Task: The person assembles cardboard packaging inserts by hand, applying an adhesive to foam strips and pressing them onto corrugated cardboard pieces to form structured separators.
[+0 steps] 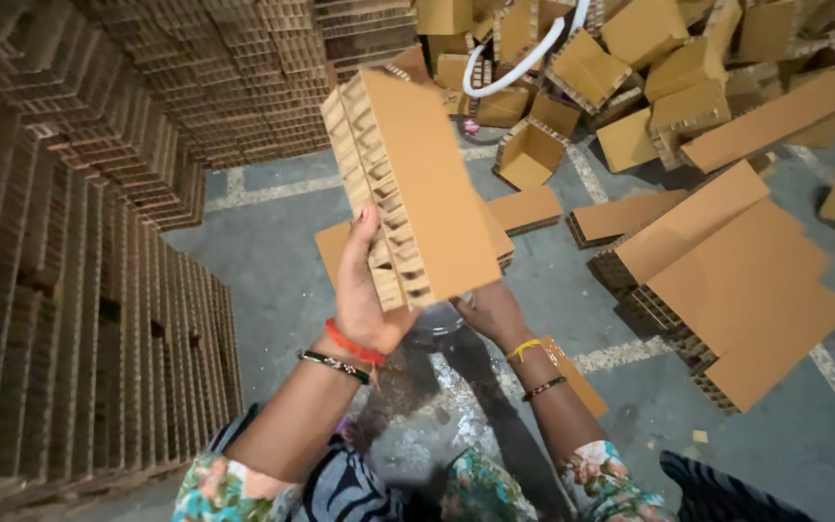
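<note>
A tall wall of stacked honeycomb cardboard blocks (70, 290) fills the left of the frame and runs up to the top centre, its layers laid neatly one on another. Across the upper right, a loose heap of cardboard pieces (669, 68) is spread over the grey concrete floor (273, 251), with larger slabs (736, 290) lying at the right edge of the frame; a white hose or cable (519, 68) is looped among the heap at top centre.

At the centre, one honeycomb cardboard block (417, 184) is held up off the floor and tilted, its open-celled edge turned to the left. The left hand (364, 300) is closed around the block's lower edge, thumb laid along the cells. The right hand (490, 309) is seen just below and behind the block's bottom corner, near a rounded pale object (442, 317) that is mostly hidden; whether this hand is open or closed cannot be told. Flat cardboard pieces (524, 208) lie on the floor behind the raised block.

Judged from the lie of things, much has already been stacked at the left, while a large share of pieces is still scattered at the right.
</note>
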